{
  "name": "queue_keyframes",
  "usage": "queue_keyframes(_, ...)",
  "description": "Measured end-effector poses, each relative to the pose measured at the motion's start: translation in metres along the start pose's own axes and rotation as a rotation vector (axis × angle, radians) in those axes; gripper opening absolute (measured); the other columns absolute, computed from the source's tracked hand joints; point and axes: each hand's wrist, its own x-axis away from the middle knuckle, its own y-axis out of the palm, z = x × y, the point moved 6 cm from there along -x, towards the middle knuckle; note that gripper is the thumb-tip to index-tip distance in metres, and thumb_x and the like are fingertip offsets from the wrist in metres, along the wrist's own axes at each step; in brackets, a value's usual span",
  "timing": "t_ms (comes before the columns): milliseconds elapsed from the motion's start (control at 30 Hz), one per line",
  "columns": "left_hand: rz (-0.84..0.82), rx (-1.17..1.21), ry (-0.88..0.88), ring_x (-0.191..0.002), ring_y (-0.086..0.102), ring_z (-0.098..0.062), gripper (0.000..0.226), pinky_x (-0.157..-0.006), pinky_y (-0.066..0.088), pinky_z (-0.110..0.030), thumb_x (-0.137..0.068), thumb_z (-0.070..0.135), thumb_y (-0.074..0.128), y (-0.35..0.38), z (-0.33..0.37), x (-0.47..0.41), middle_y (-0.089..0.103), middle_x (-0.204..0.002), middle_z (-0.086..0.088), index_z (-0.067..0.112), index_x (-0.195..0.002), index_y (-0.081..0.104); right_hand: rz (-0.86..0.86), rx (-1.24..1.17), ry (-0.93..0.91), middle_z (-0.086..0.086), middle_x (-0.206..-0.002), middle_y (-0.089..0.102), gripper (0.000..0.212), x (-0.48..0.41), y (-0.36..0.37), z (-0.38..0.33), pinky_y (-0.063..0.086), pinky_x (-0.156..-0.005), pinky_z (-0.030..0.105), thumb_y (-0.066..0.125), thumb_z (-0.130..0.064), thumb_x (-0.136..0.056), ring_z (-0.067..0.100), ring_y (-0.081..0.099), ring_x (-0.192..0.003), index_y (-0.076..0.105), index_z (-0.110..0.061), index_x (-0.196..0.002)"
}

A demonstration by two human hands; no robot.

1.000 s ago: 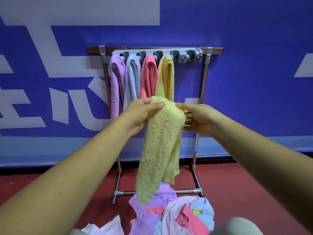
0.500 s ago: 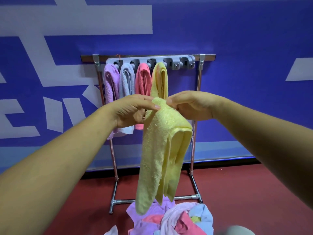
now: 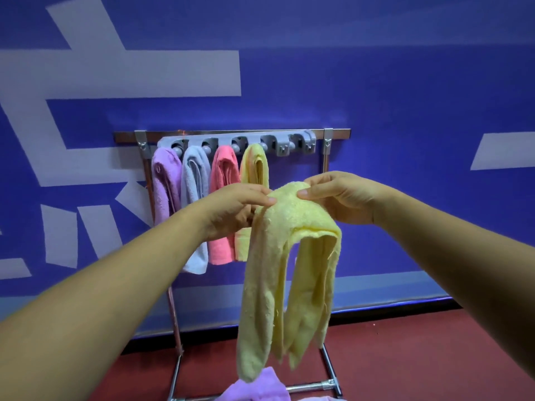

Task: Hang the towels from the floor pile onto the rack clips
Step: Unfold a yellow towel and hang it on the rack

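On the rack [image 3: 326, 157]: four hung towels [image 3: 224, 180] clipped; two free clips [image 3: 282, 148] at its right end.
In front of it: yellow towel [image 3: 289, 256], top fold pinched by left hand [image 3: 231, 209] and right hand [image 3: 344, 198], not yet clipped.
On the floor: pile [image 3: 257, 386] has more waiting.

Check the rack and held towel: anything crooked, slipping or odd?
Nothing serious. The held yellow towel, pinched on top by left hand and right hand, hangs bunched, ends at uneven heights. On the rack, the purple towel, grey towel, pink towel and hung yellow towel sit in their clips; two right clips are free.
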Motion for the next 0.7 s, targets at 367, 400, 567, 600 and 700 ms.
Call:
queue_keyframes(367, 0.236, -0.399, 0.136, -0.076, 0.047, -0.012, 0.016, -0.068, 0.036, -0.026, -0.087, 0.006, 0.067, -0.031, 0.072, -0.103, 0.055, -0.08, 0.001, 0.011, -0.1, 0.059, 0.282, 0.364, -0.078, -0.001, -0.073, 0.065, 0.015, -0.06, -0.103, -0.053, 0.045, -0.066, 0.02, 0.074, -0.017, -0.088, 0.008, 0.059, -0.066, 0.068, -0.009, -0.077)
queue_keyframes(400, 0.234, -0.456, 0.134, -0.075, 0.046, -0.012, 0.017, -0.067, 0.035, -0.026, -0.088, 0.007, 0.067, -0.035, 0.079, -0.109, 0.054, -0.08, 0.001, 0.011, -0.102, 0.059, 0.295, 0.385, -0.072, -0.005, -0.066, 0.061, 0.017, -0.065, -0.11, -0.057, 0.042, -0.062, 0.019, 0.074, -0.017, -0.088, 0.005, 0.055, -0.061, 0.068, -0.011, -0.074)
queue_keyframes(567, 0.259, -0.759, 0.095, -0.061, 0.041, -0.01, 0.028, -0.056, 0.029, -0.027, -0.087, 0.013, 0.067, -0.056, 0.106, -0.143, 0.055, -0.086, 0.002, 0.014, -0.113, 0.058, 0.392, 0.458, -0.032, 0.004, -0.07, 0.055, 0.029, -0.098, -0.138, -0.066, 0.039, -0.07, 0.036, 0.086, -0.029, -0.076, 0.022, 0.045, -0.07, 0.073, -0.004, -0.083)
queue_keyframes(600, 0.269, -0.803, 0.086, -0.059, 0.039, -0.009, 0.028, -0.054, 0.029, -0.027, -0.086, 0.014, 0.067, -0.059, 0.108, -0.15, 0.056, -0.086, 0.002, 0.015, -0.113, 0.058, 0.427, 0.485, -0.025, 0.006, -0.074, 0.057, 0.037, -0.105, -0.142, -0.067, 0.039, -0.07, 0.036, 0.089, -0.033, -0.071, 0.024, 0.046, -0.072, 0.074, -0.003, -0.086)
queue_keyframes(700, 0.29, -0.887, 0.065, -0.059, 0.037, -0.008, 0.027, -0.052, 0.028, -0.028, -0.087, 0.013, 0.065, -0.072, 0.108, -0.172, 0.052, -0.082, 0.003, 0.015, -0.113, 0.056, 0.523, 0.603, -0.057, 0.002, -0.082, 0.068, 0.031, -0.122, -0.152, -0.072, 0.045, -0.065, 0.026, 0.09, -0.03, -0.071, 0.016, 0.057, -0.074, 0.076, -0.012, -0.091)
